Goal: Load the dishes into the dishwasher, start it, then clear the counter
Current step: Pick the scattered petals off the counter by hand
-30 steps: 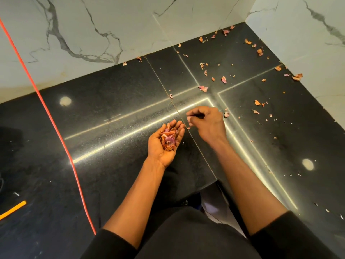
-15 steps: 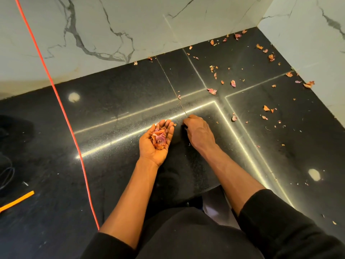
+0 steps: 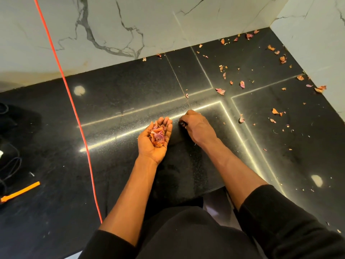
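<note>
1. Black polished stone forms the counter (image 3: 130,86), which meets a white marble wall (image 3: 130,25) with grey veins at the back and on the right, so the view looks down into a corner.
2. The left hand (image 3: 155,146) lies palm up just above the counter, near the middle of the view. Its fingers are close together and nearly straight, bent only enough to make a shallow cup.
3. A heap of peels (image 3: 157,135), papery, pink and orange, sits in that cupped palm.
4. The right hand (image 3: 199,128) is just beside the left, knuckles up, with its fingers curled under and bunched together and their tips down at the counter.
5. A small dark-red scrap (image 3: 183,124) shows at those fingertips. Whether the fingers pinch it or only touch it cannot be told.
6. Loose peels (image 3: 220,91) lie scattered over the counter beyond the right hand, thickest toward the far right corner and along the right wall.
7. An orange cord (image 3: 74,109) runs across the wall and down over the counter, left of both arms.
8. An orange strip (image 3: 20,191) lies flat near the left edge, beside some black cables (image 3: 9,165).
9. Both forearms are bare, and a black sleeve (image 3: 280,212) is pushed up on each.
</note>
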